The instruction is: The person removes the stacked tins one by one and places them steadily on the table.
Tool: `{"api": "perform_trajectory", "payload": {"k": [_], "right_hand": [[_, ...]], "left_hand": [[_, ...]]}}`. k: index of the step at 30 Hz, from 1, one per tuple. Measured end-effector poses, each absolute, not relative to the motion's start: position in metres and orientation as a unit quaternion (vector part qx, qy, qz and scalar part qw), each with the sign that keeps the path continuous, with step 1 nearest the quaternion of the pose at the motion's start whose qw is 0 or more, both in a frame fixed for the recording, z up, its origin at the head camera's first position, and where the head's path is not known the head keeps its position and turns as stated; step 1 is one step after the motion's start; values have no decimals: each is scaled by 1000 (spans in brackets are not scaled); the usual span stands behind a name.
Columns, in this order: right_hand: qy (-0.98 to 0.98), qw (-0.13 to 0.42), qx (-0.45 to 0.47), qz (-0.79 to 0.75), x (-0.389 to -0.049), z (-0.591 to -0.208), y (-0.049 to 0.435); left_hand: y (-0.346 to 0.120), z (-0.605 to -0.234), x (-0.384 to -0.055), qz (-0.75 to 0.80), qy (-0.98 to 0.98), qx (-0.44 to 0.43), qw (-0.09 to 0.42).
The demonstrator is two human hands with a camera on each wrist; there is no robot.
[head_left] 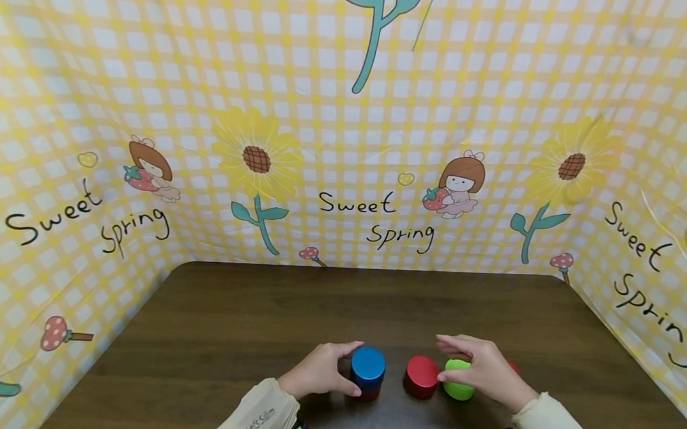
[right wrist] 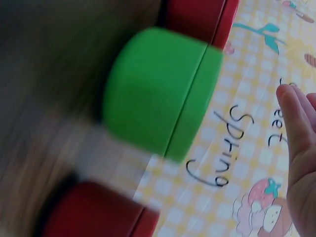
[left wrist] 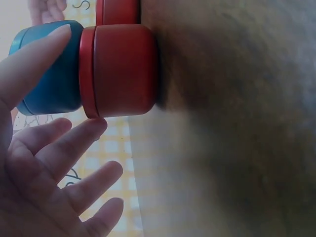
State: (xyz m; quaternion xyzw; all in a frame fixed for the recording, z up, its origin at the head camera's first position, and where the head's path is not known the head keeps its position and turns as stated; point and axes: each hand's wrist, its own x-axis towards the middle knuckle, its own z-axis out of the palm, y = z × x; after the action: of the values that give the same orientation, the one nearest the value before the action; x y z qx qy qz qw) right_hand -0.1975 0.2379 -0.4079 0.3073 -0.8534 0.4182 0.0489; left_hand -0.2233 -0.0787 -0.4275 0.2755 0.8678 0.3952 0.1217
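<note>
A blue round tin (head_left: 368, 366) is stacked on a red tin (left wrist: 123, 70), both upright. My left hand (head_left: 325, 369) curves loosely about the stack's left side. In the left wrist view its thumb overlaps the blue tin, and a fingertip is at the lower tin's rim; whether they touch is hard to tell. My right hand (head_left: 489, 372) hovers over a green tin (right wrist: 160, 94), thumb and fingers spread apart. Its fingers are clear of the green tin in the right wrist view. Between the hands stands another red tin (head_left: 421, 376), close beside the green one.
A further red tin (head_left: 513, 366) is partly hidden behind my right hand. Everything stands near the front of a dark wooden table (head_left: 316, 303). A yellow checked cloth (head_left: 346, 144) with printed flowers and words encloses the table's back and sides.
</note>
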Motion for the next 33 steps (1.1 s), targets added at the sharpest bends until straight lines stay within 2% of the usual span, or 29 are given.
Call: {"api": "perform_trajectory", "payload": {"k": [14,26,33], "right_hand": [[-841,27,335,424,-208,-415,183],[-831,-27,355,428,-218,-417,155],[-836,-18,359,414,-220,-418,149]], "left_hand": [[-78,-434,-228,387,867,286,132],[-76,-439,-232,376,867,304,118],[-72,-439,-234,370,869,308,114]]}}
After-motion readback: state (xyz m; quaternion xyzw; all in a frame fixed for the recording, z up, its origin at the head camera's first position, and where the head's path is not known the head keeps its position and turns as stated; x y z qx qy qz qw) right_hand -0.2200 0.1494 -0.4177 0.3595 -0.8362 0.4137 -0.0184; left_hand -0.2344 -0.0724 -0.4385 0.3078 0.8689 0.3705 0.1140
